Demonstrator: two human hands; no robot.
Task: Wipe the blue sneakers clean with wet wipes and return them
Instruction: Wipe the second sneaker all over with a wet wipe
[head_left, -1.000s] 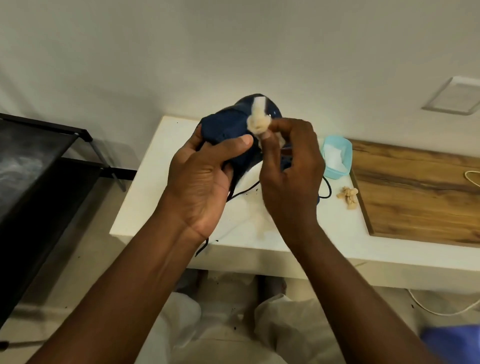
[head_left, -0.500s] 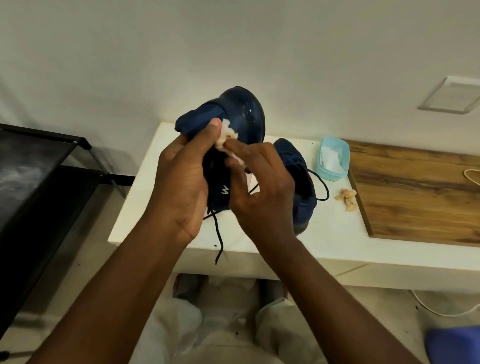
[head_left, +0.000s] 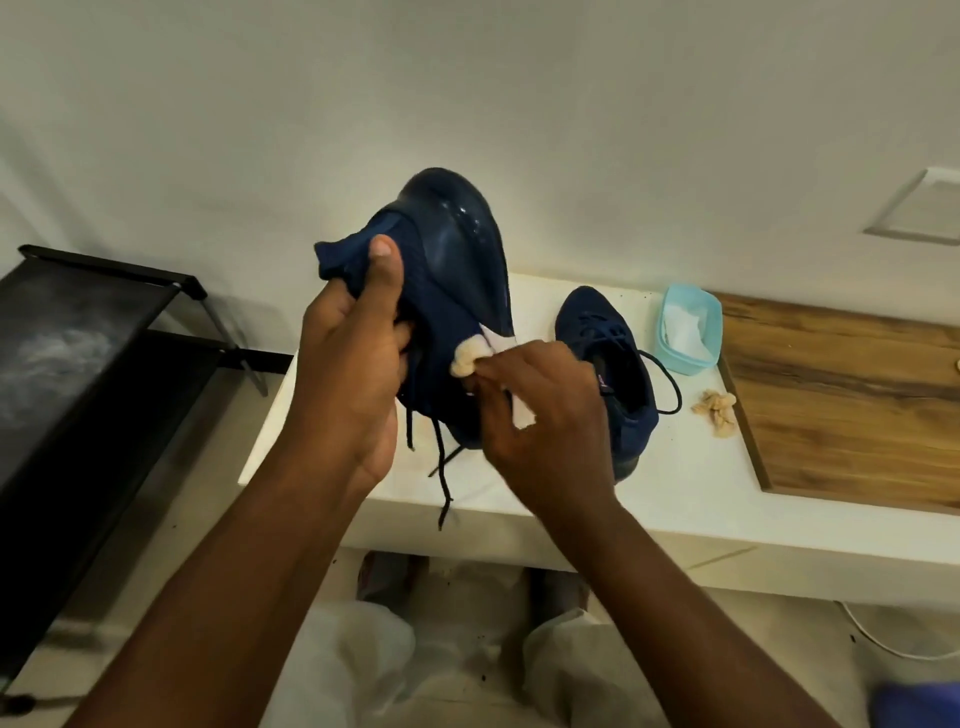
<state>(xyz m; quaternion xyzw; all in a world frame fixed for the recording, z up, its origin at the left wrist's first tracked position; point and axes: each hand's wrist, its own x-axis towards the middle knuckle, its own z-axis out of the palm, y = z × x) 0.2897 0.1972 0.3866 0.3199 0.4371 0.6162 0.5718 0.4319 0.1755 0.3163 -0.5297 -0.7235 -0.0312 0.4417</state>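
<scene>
The held sneaker (head_left: 447, 291) is dark blue ribbed knit with a smooth, glossy sole that catches the light. It is raised above the near-left part of the white table (head_left: 675, 483), toe up, its thin dark laces (head_left: 441, 467) dangling loose. The left hand (head_left: 353, 374) grips it at the soft collar, thumb straight along the knit and fingers curled into the opening, forearm rising steeply from below. The right hand (head_left: 545, 410) pinches a crumpled, off-white wet wipe (head_left: 470, 358) between thumb and fingertips and presses it to the knit side just below the sole's edge (the other fingers are loosely bent), wrist angled inward. The second sneaker (head_left: 618, 384) rests on the table just behind that hand, near a pale blue rounded tub (head_left: 691, 332) of white wipes and a balled-up wipe (head_left: 717, 413) beside a grained wooden board (head_left: 841, 400).
</scene>
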